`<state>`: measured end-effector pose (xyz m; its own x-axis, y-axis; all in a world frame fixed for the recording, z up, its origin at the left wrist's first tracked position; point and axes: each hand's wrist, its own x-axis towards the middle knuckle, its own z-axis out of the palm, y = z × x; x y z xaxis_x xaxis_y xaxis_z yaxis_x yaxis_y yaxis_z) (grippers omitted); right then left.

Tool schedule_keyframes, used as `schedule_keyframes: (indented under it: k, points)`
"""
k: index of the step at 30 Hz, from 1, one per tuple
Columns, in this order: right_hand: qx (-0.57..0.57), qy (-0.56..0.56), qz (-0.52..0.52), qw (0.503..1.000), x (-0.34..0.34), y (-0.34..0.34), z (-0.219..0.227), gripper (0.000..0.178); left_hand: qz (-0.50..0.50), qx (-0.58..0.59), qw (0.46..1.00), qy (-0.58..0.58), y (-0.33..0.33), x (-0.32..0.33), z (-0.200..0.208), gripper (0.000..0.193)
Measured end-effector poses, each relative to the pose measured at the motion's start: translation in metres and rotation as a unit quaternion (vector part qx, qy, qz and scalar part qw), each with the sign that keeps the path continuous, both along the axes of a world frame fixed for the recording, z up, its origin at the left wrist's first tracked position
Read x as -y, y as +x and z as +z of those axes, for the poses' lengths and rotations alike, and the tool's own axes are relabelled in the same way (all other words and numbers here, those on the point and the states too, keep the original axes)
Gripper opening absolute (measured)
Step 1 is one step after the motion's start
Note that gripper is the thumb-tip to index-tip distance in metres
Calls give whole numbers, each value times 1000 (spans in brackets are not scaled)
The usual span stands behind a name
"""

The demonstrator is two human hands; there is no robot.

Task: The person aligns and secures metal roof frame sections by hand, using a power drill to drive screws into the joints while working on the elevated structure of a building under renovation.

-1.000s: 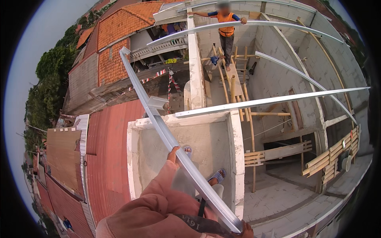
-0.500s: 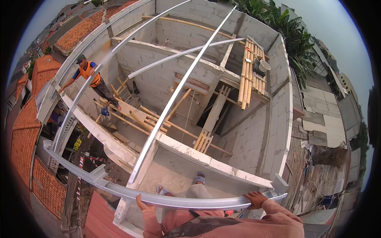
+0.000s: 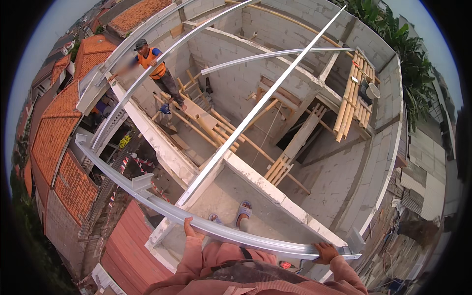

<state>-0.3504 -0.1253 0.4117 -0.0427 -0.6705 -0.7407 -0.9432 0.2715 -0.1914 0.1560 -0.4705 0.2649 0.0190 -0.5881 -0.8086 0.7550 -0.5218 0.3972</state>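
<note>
A long silvery steel channel (image 3: 231, 235) spans in front of my body, its far end reaching out to the left past the wall. My left hand (image 3: 192, 229) grips its near edge around the middle. Close to the right end, my right hand (image 3: 326, 252) is wrapped over the same channel, beside a short upright metal bracket (image 3: 355, 242). Another bracket (image 3: 142, 182) stands up from the channel on the left. Just beyond it, a straight metal beam (image 3: 260, 101) runs diagonally away across the unroofed rooms.
A person in an orange vest (image 3: 156, 66) stands on bamboo scaffolding at the left, behind a curved metal beam (image 3: 130, 93). Light block walls (image 3: 280, 194) enclose deep rooms. Bundled bamboo poles (image 3: 350, 98) and a bucket (image 3: 372, 91) sit far right. A red tool (image 3: 286, 265) lies near my waist.
My view has turned left, so the walls, beams and the other person appear farther right. Both hands keep hold of the channel.
</note>
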Motion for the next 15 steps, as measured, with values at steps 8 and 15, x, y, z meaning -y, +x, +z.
schedule_keyframes:
  k: [8, 15]
  points:
    - [37, 60, 6, 998, 11, -38, -47, 111, 16, 26, 999, 40, -38, 25, 35, 54]
    - [11, 60, 10, 998, 24, -30, -62, 88, -13, 30, 998, 45, -13, 39, 21, 70]
